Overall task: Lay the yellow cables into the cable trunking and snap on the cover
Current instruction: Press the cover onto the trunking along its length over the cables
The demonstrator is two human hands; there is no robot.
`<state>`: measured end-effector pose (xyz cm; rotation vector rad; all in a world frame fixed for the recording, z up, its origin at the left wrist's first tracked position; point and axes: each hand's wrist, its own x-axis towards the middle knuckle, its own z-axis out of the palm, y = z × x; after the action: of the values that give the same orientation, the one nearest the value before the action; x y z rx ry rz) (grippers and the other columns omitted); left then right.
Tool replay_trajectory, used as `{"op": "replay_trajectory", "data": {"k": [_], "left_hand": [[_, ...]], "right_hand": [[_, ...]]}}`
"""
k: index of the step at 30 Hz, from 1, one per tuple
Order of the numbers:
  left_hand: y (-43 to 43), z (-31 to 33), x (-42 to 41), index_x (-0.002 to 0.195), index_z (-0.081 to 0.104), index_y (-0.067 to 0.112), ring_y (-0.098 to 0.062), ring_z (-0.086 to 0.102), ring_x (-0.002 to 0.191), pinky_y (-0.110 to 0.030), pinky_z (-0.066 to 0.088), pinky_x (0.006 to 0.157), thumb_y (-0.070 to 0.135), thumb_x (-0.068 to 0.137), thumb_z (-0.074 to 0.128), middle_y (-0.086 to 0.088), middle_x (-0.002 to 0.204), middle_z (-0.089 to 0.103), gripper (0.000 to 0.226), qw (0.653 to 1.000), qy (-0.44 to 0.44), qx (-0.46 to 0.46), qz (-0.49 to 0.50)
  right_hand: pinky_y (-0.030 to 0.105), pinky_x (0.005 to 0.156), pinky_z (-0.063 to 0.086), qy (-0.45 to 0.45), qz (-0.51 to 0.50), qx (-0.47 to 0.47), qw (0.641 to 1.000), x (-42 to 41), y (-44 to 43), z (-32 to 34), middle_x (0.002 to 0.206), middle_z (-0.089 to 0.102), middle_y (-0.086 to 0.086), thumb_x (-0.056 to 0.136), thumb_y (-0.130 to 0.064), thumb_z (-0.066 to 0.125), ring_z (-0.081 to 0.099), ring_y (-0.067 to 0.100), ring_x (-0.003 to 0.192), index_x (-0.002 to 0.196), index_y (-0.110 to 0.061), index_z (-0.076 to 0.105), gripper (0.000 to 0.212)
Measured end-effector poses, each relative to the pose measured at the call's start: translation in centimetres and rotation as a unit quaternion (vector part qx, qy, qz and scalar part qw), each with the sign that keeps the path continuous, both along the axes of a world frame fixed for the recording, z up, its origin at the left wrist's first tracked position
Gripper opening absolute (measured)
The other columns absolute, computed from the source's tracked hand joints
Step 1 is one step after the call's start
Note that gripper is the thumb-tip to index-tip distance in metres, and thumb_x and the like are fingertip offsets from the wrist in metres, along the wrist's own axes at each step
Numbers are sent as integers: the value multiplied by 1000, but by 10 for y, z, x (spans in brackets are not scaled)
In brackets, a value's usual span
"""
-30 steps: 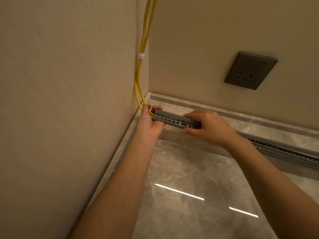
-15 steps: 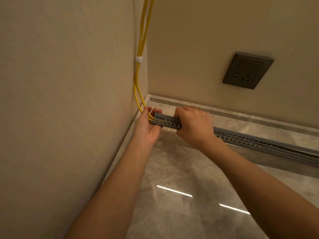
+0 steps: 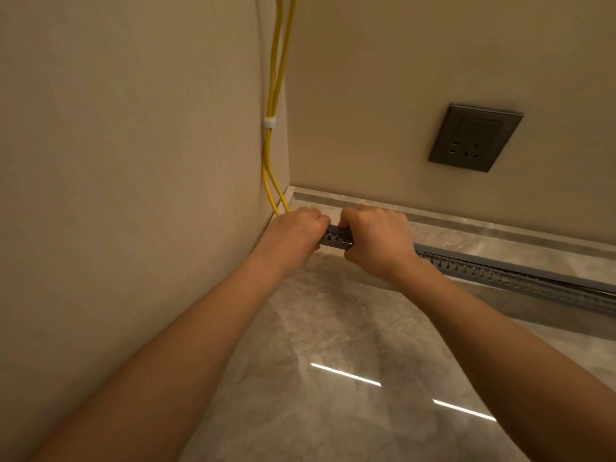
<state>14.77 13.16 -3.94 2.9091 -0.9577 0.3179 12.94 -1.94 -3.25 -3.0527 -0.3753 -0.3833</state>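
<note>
A beige wall [image 3: 116, 161] fills the left half of the frame and meets the back wall [image 3: 400, 61] in a corner at upper centre. Two yellow cables [image 3: 273, 78] drop down that corner, bound by a white clip [image 3: 270, 122], then bow out and curve toward the floor, where they pass behind the left hand [image 3: 293, 231].

That hand sits tight against the foot of the left wall, fingers curled over the corner end of the grey trunking [image 3: 336, 238]. Just beside it at centre frame, with only a short slotted stretch showing between them, the right hand [image 3: 376, 241] grasps the same piece, knuckles up.

The trunking lies on the floor with its long axis along the back wall. It runs from the corner to the right edge of the frame, its slotted side facing the camera. A narrow strip of floor separates it from the stone skirting [image 3: 466, 221] behind. Whether the cover is seated under the hands cannot be told.

Polished grey floor [image 3: 333, 361] spreads across the lower centre and right, in front of the trunking. A dark socket [image 3: 475, 137] sits on the back wall at upper right.
</note>
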Motion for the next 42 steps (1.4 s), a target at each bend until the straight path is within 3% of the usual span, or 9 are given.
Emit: {"op": "replay_trajectory", "data": {"k": [22, 26, 29, 31, 33, 35, 37, 38, 42], "left_hand": [[-2, 0, 6, 105, 60, 11, -26, 57, 95, -37, 44, 73, 20, 93, 49, -9, 101, 63, 19, 988, -22, 147, -51], [3, -5, 7, 106, 60, 9, -27, 55, 99, -39, 45, 78, 19, 89, 55, -9, 100, 63, 21, 996, -10, 73, -57], [8, -19, -1, 110, 65, 5, -31, 54, 105, -39, 42, 91, 13, 73, 73, -11, 106, 67, 39, 987, -60, -148, -32], [3, -31, -16, 120, 59, 8, -27, 47, 112, -28, 38, 95, 14, 67, 78, -9, 119, 57, 57, 934, -78, -339, 84], [-9, -41, -30, 127, 49, 11, -15, 47, 109, -19, 38, 91, 14, 72, 77, -4, 123, 46, 62, 817, 1, -536, 213], [-18, -43, -31, 132, 42, 10, -11, 55, 101, -19, 47, 83, 17, 82, 70, -4, 126, 48, 59, 612, 206, -714, 272], [-22, -43, -26, 128, 48, 5, -19, 60, 102, -29, 53, 84, 15, 90, 59, -10, 120, 57, 40, 397, 380, -813, 191], [-22, -44, -24, 120, 55, 4, -21, 62, 102, -32, 55, 84, 14, 93, 54, -11, 113, 62, 29, 358, 415, -823, 147], [-23, -42, -20, 105, 60, 4, -19, 68, 93, -28, 58, 73, 13, 91, 51, -10, 98, 70, 19, 323, 445, -834, 48]], "right_hand": [[30, 55, 32, 22, 33, -42, 998, -3, -4, -9, 83, 63, 3, 79, -12, 56, 58, 28, 73, 94, -19, 61, 17], [30, 52, 30, -7, 43, -34, 998, -5, -7, -13, 85, 61, 1, 79, -11, 55, 58, 27, 75, 94, -17, 58, 16], [30, 51, 32, -30, 35, -22, 999, -6, -9, -15, 86, 62, 0, 78, -11, 56, 57, 25, 79, 93, -17, 58, 16], [31, 52, 38, -49, 24, -9, 998, -6, -10, -17, 88, 63, 0, 78, -10, 57, 57, 24, 81, 93, -17, 58, 17], [31, 50, 39, -80, 21, 5, 997, -7, -10, -17, 85, 64, 2, 76, -6, 59, 57, 25, 79, 90, -15, 60, 17], [31, 47, 40, -115, 27, 14, 993, -9, -10, -15, 81, 65, 6, 71, -2, 63, 59, 27, 76, 86, -11, 63, 17], [31, 46, 42, -140, 37, 19, 989, -12, -9, -13, 78, 66, 7, 70, -1, 66, 59, 27, 73, 84, -10, 64, 16], [31, 46, 43, -146, 43, 21, 988, -13, -10, -12, 78, 66, 7, 71, -2, 67, 59, 26, 73, 84, -9, 65, 15], [36, 50, 48, -133, 67, 37, 988, -18, -14, -5, 82, 65, 6, 75, -8, 68, 58, 25, 77, 88, -10, 64, 14]]}}
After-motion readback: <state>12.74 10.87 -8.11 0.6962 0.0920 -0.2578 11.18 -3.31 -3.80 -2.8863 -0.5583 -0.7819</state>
